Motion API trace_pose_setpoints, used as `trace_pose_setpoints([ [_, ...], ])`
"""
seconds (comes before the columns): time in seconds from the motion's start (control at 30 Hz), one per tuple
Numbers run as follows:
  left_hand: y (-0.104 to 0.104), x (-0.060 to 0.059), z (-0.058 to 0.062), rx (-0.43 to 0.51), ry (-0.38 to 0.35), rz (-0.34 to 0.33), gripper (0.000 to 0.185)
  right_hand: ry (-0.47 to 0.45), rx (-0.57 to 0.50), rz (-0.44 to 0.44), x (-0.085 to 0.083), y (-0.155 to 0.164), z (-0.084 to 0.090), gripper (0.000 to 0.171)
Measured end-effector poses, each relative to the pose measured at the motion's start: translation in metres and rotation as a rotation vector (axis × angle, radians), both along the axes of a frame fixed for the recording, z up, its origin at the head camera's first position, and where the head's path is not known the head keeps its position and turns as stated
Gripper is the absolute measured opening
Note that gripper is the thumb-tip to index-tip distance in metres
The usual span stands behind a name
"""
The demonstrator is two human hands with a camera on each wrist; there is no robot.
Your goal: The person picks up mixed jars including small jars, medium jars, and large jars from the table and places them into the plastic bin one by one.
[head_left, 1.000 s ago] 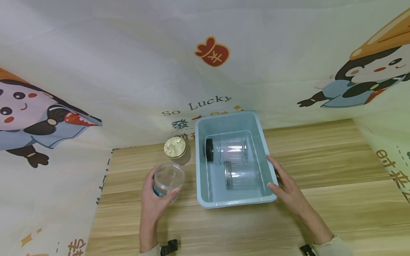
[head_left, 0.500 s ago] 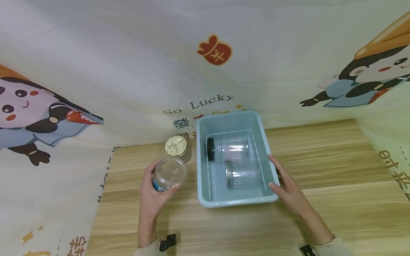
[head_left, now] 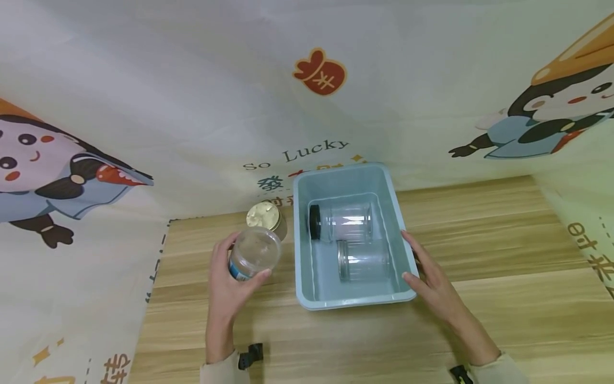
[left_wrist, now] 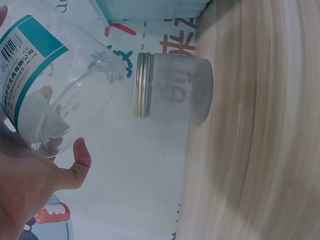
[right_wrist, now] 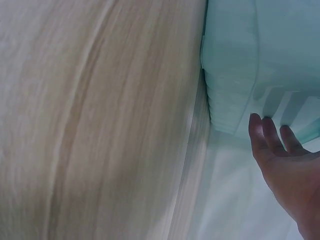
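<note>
Moved since earlier frame: clear labelled jar (head_left: 254,254), lifted slightly toward upper right, left of frame centre, fingers of left hand (head_left: 230,285) clamped round it. Right hand (head_left: 429,280), fingers straight, rests against blue bin (head_left: 307,288).

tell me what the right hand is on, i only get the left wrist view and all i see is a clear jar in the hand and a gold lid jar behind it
Observer: The right hand rests with straight fingers against the right wall of a light blue bin.
Operator: anything in the bin
Observer: Two clear jars lie on their sides in it: a black-lidded jar at the back, a silver-rimmed jar nearer the person.
Operator: where's my jar relative to the bin
Observer: The left hand grips the clear jar just left of the bin; the gold-lidded jar stands on the table behind it.
</note>
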State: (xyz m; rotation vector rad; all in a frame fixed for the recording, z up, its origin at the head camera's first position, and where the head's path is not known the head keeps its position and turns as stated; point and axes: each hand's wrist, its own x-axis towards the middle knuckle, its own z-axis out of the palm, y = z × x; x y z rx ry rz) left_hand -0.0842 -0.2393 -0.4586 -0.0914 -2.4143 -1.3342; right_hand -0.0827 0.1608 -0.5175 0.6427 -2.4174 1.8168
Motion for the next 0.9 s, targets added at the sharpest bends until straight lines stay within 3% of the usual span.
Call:
trace_pose_setpoints([
  [0.07, -0.004, -0.004, -0.008, -0.023, 0.012, 0.002, 0.090, 0.013, 0.003, 0.001, 0.000, 0.000, -0.001, 0.077],
  [0.13, -0.004, -0.005, -0.007, -0.037, 0.028, -0.003, 0.089, 0.026, 0.003, 0.002, -0.001, 0.001, -0.002, 0.077],
  [0.9, 0.003, -0.023, 0.016, -0.178, 0.111, -0.057, 0.090, 0.051, 0.023, -0.001, -0.003, 0.003, -0.004, 0.077],
])
